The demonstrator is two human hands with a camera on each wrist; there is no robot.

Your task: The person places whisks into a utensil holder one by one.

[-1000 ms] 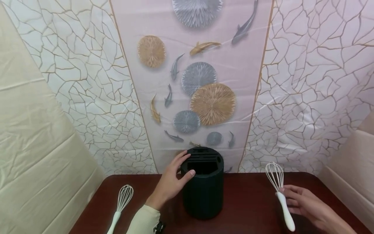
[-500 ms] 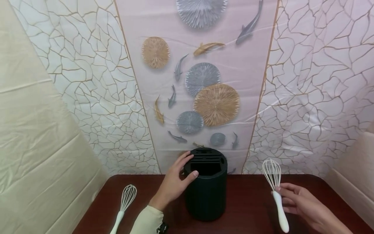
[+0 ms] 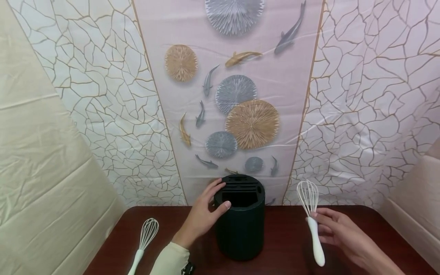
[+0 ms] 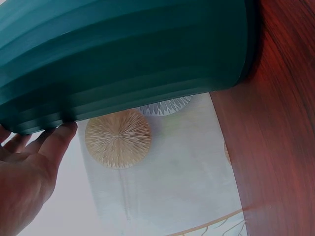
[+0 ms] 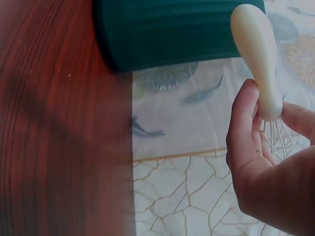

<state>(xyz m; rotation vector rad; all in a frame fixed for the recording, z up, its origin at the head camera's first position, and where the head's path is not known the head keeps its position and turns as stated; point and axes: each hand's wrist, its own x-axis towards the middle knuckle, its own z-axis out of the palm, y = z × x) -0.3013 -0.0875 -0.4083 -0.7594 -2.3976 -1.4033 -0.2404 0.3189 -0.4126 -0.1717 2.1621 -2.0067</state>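
A dark green utensil holder [image 3: 240,233] stands upright on the table, with slots and a large rectangular opening in its top. My left hand [image 3: 203,214] holds its upper left side, thumb at the front rim and fingers round the back; the left wrist view shows fingertips [image 4: 61,140] against its ribbed wall. To its right, my right hand [image 3: 338,233] pinches a white whisk [image 3: 316,240] where handle meets wires. The wire loops point up and the handle hangs down, as the handle [image 5: 256,49] in the right wrist view also shows.
A second white whisk [image 3: 142,244] lies at the left of the dark red wooden table [image 3: 282,244], its handle cut off by the frame. Behind the table hangs a patterned cloth [image 3: 237,164], with beige padded panels [image 3: 51,172] at the sides.
My right hand has carried the whisk leftward and slightly up, nearer the utensil holder. The left hand stays on the holder's rim. The head view has shifted slightly.
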